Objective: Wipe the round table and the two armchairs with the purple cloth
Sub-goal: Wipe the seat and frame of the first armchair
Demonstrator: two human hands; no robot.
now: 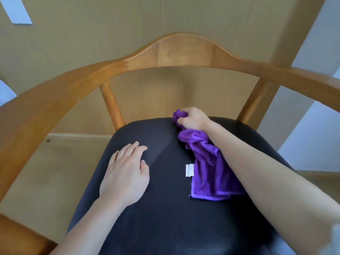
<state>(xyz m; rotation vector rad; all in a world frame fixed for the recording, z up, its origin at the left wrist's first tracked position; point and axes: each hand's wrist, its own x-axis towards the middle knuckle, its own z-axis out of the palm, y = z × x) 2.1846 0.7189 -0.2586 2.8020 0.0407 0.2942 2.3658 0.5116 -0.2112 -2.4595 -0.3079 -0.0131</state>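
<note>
An armchair fills the view, with a curved wooden back and arm rail (184,54) and a black padded seat (165,214). My right hand (193,118) grips a bunched end of the purple cloth (209,166) at the rear edge of the seat. The rest of the cloth trails back along the seat under my right forearm, with a white label showing at its edge. My left hand (127,173) rests flat on the left part of the seat, fingers straight. The round table and the other armchair are out of view.
Two wooden spindles (112,105) join the rail to the seat frame at the back. A beige panelled wall stands behind the chair. The chair's arms curve forward at the left and right edges of the view.
</note>
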